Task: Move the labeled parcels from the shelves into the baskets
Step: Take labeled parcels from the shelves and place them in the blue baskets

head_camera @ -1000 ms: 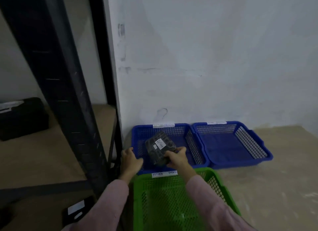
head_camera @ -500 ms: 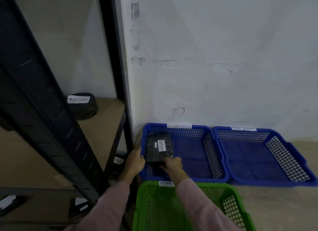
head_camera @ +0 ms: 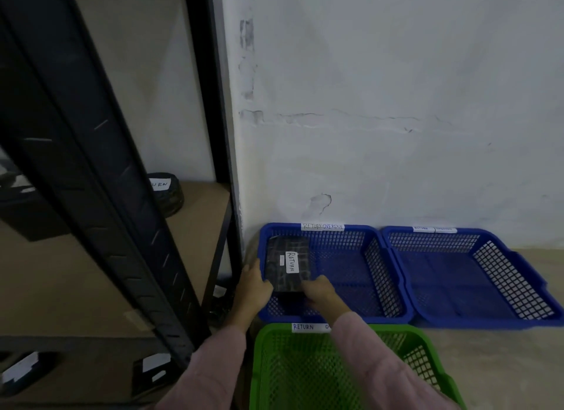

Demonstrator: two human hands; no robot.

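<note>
Well to the left of the blue basket marked RETURN OVERDUE [head_camera: 384, 318] stands the black shelf frame [head_camera: 100, 196]. On its board, left of this basket and further back, a round parcel [head_camera: 166, 193] waits with a white label. Two flat parcels [head_camera: 24, 370] [head_camera: 152, 368] lie on a lower board, left of the basket and nearer to the person.

The step in hand seems to be the putting down. At the basket's left wall the left hand [head_camera: 253, 287] holds the near left corner of the black parcel [head_camera: 287, 266], with its fingers bent around the edge. The parcel is inside the basket, against its left side, with the label RETURN facing up. The right hand [head_camera: 319, 290], also inside the basket, grips the near right corner with curled fingers. Whether the parcel already rests on the basket floor cannot be told.

The next move probably calls for both hands to let go and lift over the rim. One doubt is that the parcel says only RETURN, and this basket says RETURN OVERDUE.

The green basket [head_camera: 393, 328] touches the near side of the blue one, and the forearms reach across it. Its label begins with RETURN and the rest is covered by a sleeve. A second blue basket [head_camera: 518, 287] stands just beside the first, on its right, against the wall [head_camera: 396, 104].
</note>
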